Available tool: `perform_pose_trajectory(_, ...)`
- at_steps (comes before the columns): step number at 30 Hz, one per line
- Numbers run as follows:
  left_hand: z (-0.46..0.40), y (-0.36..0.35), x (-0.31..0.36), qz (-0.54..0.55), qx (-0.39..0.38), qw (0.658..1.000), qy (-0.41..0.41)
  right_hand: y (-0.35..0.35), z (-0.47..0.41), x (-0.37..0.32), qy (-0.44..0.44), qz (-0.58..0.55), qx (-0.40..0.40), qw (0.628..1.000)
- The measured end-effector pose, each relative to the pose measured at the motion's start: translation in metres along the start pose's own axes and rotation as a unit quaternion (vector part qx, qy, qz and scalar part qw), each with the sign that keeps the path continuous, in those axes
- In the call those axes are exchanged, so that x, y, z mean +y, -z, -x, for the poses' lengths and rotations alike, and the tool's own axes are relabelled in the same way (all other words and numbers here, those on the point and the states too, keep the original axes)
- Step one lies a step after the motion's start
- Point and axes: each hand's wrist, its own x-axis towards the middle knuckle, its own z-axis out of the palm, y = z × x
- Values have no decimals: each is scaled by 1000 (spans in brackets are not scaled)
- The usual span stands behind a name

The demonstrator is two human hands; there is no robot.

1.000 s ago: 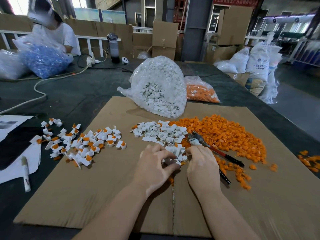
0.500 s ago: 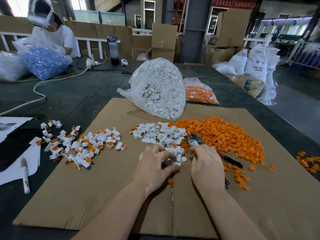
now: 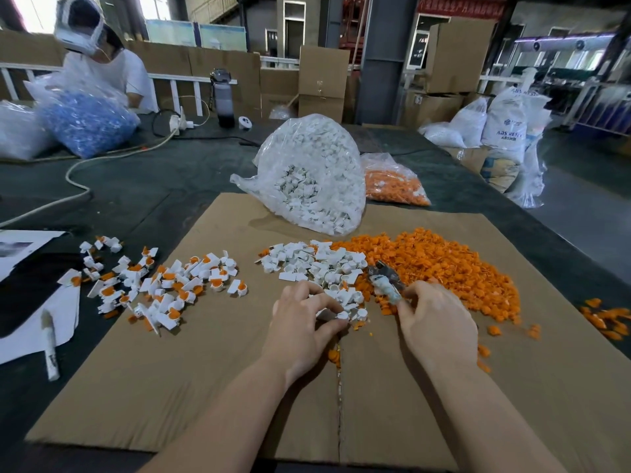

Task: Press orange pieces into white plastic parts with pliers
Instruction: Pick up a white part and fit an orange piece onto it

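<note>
Orange pieces are spread in a wide heap on the right part of the cardboard sheet, close to the right hand, so that one can be taken without a long reach. The sheet itself is laid over the dark table, probably to keep small parts from rolling away. Behind the heaps, a clear bag of white parts and a smaller bag of orange parts are kept as stock. The loose white plastic parts are piled in the middle, just beside the orange heap, touching it along the edge. Finished parts, white with orange inside, are put apart on the left, so they are not mixed with the raw ones.

The left hand is curled, and one white part is pinched at its fingertips, at the near edge of the white pile. The pliers are gripped by the right hand; only the metal head is seen, the handles being hidden under the hand. Whether the jaws are apart cannot be told. It is judged that a part is being picked for the next pressing.
</note>
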Motion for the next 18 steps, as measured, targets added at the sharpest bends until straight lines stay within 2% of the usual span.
perform_pose_trajectory(3, 0, 1, 1, 10, -6, 1000, 5, 0, -5, 0, 1, 61, -61, 996)
perform_pose_trajectory(5, 0, 2, 1, 16, -9, 1000, 9, -3, -7, 0, 18, 61, -70, 995)
perform_pose_trajectory(10, 0, 3, 1, 24, -7, 1000, 6, -5, -6, 5, 28, -1, -21, 999)
perform_pose_trajectory(18, 3, 2, 2, 40, 47, 998, -9, 0, -10, 32, -13, 53, -7, 998)
